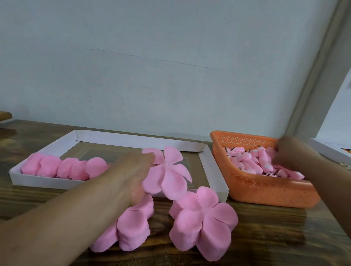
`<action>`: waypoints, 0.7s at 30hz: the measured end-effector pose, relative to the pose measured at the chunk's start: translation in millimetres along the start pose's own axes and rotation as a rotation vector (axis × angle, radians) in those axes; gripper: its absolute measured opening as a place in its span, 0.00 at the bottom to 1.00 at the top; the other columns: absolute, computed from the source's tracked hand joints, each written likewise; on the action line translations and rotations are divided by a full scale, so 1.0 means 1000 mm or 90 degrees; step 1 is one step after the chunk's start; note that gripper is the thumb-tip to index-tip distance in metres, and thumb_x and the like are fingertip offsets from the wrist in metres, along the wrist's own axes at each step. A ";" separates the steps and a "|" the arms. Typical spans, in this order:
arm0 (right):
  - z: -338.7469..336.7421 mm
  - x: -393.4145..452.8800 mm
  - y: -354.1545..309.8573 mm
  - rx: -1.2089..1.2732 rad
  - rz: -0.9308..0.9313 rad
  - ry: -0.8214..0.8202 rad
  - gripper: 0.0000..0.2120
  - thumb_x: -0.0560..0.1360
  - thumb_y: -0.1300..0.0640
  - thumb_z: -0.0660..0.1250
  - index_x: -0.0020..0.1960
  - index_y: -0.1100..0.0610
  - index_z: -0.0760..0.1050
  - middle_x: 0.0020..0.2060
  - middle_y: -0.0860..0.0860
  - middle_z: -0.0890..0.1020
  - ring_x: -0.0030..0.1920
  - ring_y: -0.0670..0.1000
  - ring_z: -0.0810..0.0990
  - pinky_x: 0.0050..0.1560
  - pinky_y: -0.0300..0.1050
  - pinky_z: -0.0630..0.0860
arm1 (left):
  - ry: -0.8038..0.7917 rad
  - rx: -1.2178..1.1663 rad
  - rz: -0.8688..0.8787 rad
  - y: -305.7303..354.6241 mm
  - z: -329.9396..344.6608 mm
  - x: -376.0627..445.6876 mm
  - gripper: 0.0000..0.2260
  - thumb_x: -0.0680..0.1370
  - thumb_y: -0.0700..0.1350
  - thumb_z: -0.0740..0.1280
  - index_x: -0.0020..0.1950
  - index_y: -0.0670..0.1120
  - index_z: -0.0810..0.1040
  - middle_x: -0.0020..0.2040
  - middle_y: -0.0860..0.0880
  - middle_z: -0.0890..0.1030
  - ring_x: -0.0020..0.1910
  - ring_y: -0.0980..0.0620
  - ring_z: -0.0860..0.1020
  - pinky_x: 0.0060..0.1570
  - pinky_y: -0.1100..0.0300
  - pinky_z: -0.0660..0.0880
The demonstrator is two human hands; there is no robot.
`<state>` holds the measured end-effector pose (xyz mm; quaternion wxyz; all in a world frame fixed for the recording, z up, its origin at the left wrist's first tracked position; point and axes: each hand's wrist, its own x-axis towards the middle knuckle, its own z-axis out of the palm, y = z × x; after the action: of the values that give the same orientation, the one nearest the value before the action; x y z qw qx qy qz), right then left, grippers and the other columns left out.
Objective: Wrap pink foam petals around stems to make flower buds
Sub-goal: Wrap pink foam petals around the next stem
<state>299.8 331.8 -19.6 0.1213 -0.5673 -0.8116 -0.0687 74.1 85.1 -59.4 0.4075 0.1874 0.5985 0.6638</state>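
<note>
One five-lobed pink foam petal [169, 173] pinched by left hand [134, 171]; right hand's [286, 154] grip blurred.

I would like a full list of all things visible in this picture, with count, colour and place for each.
petal stacks: two, pink, on the table in front of the tray
loose petal piece: one, pink, held over the tray's front right
white tray: one, table centre
buds in tray: a row, pink, tray's front left
orange basket: one, right of the tray
stems with buds: many, pink and white, in the basket
wooden table: one, brown
left hand: holds the loose petal piece
right hand: reaches into the basket, blurred
</note>
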 end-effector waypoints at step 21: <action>-0.025 -0.113 -0.110 0.830 -0.345 -0.047 0.06 0.67 0.70 0.72 0.44 0.66 0.81 0.40 0.62 0.84 0.43 0.62 0.83 0.47 0.58 0.80 | -0.305 -0.256 -0.041 -0.010 0.026 -0.016 0.24 0.83 0.51 0.48 0.59 0.38 0.79 0.57 0.42 0.82 0.57 0.49 0.80 0.53 0.56 0.77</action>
<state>236.6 185.6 -23.5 0.3872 -0.1588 -0.8035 0.4234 106.4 89.1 -59.0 0.5863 0.2352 0.3477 0.6928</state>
